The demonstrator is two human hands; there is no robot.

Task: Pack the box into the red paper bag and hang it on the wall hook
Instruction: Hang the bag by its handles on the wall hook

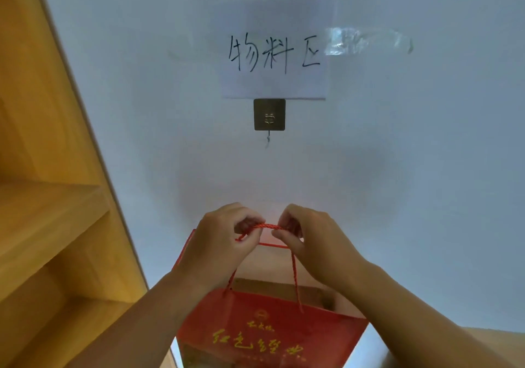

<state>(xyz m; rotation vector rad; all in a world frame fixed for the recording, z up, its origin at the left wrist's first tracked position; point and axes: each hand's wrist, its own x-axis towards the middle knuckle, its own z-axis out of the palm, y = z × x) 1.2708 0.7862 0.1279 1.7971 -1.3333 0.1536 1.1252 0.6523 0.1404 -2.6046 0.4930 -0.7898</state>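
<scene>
Red paper bag [270,330] below wall hook [269,120]

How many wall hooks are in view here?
1. The single adhesive wall hook sits directly under the paper sign, above the red cord handles pinched by both hands. No others are visible.

Handwritten paper sign [274,55] taped on wall; wooden shelving [51,197] left.

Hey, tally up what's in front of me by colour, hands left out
Red: 2, the paper bag and its rope handles
White: 1, the paper sign
Metal grey: 1, the wall hook
Clear: 1, the tape strip
Wood yellow: 1, the shelf unit
Total: 6
</scene>
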